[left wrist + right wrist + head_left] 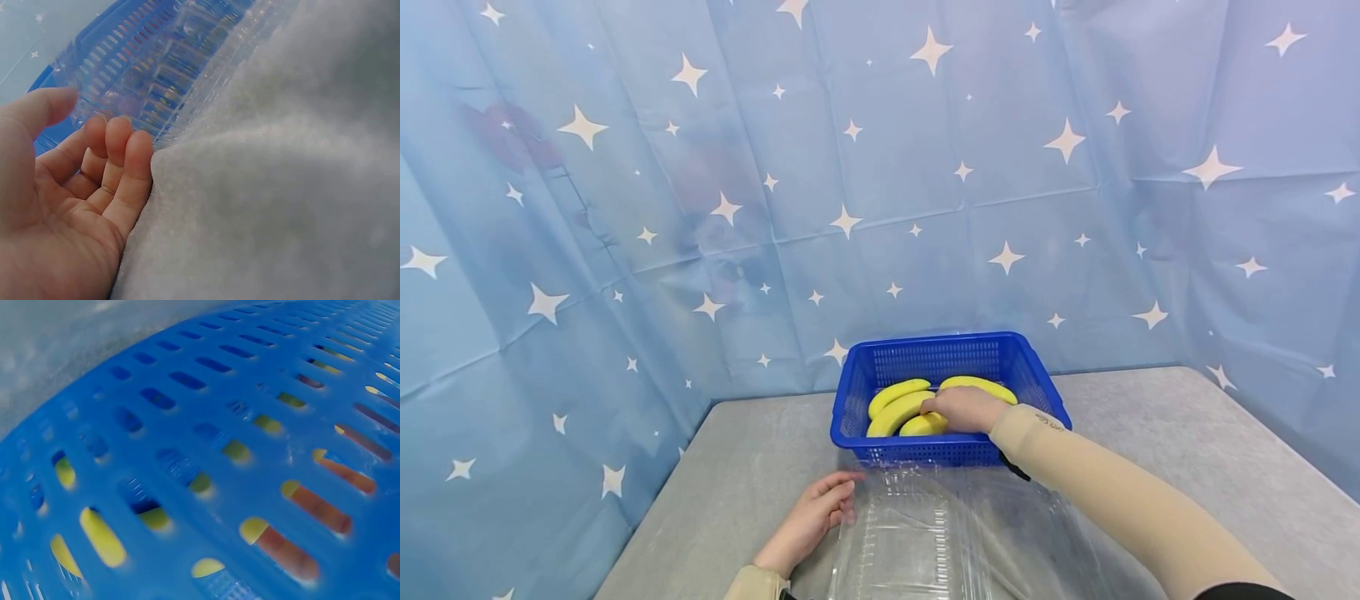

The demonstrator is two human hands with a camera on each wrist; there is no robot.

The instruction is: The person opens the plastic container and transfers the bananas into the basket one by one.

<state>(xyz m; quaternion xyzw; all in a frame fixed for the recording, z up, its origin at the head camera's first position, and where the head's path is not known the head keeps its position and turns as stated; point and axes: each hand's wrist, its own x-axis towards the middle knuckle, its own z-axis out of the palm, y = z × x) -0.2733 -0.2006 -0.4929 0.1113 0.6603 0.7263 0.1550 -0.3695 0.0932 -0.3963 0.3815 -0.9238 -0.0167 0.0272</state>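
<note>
A blue plastic basket (842,417) stands at the back of the table with several yellow bananas (898,398) in it. My right hand (968,408) reaches over its near wall, fingers down among the bananas. Under those fingers lies another yellow piece (923,426), mostly covered. Yellow fruit (103,537) and bits of fingers (322,509) show through the slots in the right wrist view; I cannot tell whether they grip it. In front of the basket lies a clear plastic container (902,533). At its far left corner is my left hand (823,508), fingers loosely bent, thumb apart from them.
The grey table (752,450) reaches back to a blue curtain (880,167) with white stars. The container's far end comes right up to the basket's near wall. My right forearm (1112,492) crosses above the table from the lower right.
</note>
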